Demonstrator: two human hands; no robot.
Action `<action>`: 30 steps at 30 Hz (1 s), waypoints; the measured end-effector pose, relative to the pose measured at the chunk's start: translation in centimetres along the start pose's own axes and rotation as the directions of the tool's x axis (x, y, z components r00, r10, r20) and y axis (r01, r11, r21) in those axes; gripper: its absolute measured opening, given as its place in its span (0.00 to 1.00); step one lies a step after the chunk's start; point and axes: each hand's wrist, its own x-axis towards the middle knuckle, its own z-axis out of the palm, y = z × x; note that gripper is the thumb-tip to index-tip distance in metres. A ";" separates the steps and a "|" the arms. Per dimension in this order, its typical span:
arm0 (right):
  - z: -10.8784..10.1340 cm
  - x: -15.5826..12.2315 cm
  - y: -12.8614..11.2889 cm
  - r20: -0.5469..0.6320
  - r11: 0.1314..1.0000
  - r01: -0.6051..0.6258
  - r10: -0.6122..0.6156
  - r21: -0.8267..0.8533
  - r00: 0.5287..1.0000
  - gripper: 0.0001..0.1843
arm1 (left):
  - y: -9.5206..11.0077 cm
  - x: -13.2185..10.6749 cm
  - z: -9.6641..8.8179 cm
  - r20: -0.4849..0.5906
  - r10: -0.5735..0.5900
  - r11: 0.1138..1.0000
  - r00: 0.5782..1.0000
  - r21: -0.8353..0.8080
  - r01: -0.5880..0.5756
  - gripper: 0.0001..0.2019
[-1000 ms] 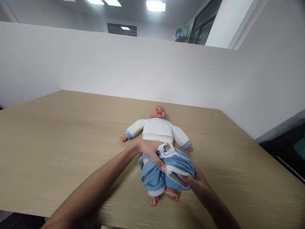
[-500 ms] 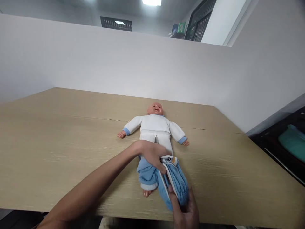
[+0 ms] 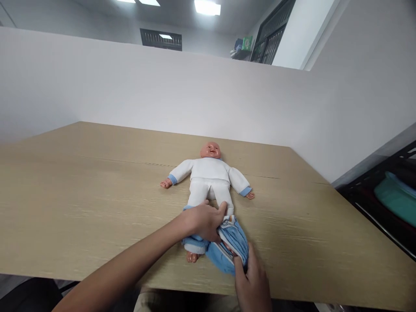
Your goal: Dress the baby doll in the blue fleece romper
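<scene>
A baby doll (image 3: 209, 169) in a white top and white leggings lies on its back, head away from me. Fuzzy blue baby pants (image 3: 238, 236) with white trim are bunched around its lower legs. On the left leg a white cuff (image 3: 195, 248) sits above the bare foot (image 3: 192, 257). My left hand (image 3: 206, 220) lies across the doll's knees, gripping the pants near an animal-face patch. My right hand (image 3: 252, 277) is closed on the lower end of the right pant leg, thumb at its opening. The right foot is mostly hidden in the cloth.
The wooden table (image 3: 97, 195) spreads out on both sides of the doll. A white partition (image 3: 162, 86) rises behind it. At the right stands a dark rack (image 3: 367, 203) with a green item (image 3: 396, 197) in it.
My left hand has shifted slightly, its thumb now pointing up the doll's leg. The right pant leg and my right hand sit a little higher and further left in view.
</scene>
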 end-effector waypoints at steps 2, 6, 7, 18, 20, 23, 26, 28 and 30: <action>-0.2 0.4 0.2 0.041 0.994 -0.103 0.101 0.039 0.994 0.31 | -0.6 -0.3 0.6 -0.038 0.036 0.997 0.999 -0.064 -0.038 0.40; -0.2 1.5 -1.4 0.114 0.968 -0.133 0.111 0.213 0.987 0.32 | -1.2 -1.4 1.0 -0.139 -0.017 0.966 0.990 -0.258 -0.019 0.39; 0.0 1.7 -2.1 0.104 0.954 -0.104 0.078 0.280 0.992 0.31 | -1.3 -1.8 1.0 -0.165 -0.033 0.943 0.986 -0.332 -0.024 0.38; -0.6 7.7 -6.8 0.288 0.900 0.099 -0.238 0.424 0.928 0.13 | -2.0 -4.0 1.3 -0.416 -0.009 0.704 0.909 -0.649 -0.290 0.18; -1.0 9.0 -7.1 0.360 0.898 0.119 -0.288 0.424 0.887 0.13 | -2.5 -4.3 1.1 -0.415 -0.007 0.723 0.910 -0.631 -0.282 0.16; -2.1 10.1 -7.1 0.519 0.914 0.102 -0.312 0.392 0.796 0.18 | -3.3 -5.0 1.0 -0.422 0.004 0.811 0.907 -0.529 -0.249 0.15; -3.5 10.7 -6.9 0.619 0.952 0.112 -0.271 0.284 0.737 0.27 | -4.0 -6.2 1.2 -0.449 0.027 0.870 0.893 -0.430 -0.242 0.25; -3.9 11.3 -7.0 0.597 0.964 0.092 -0.229 0.251 0.769 0.31 | -4.4 -6.8 1.4 -0.461 0.018 0.885 0.887 -0.406 -0.229 0.33; -3.7 12.2 -7.6 0.579 0.962 0.064 -0.213 0.267 0.787 0.29 | -4.9 -7.1 1.4 -0.465 -0.008 0.899 0.885 -0.392 -0.197 0.32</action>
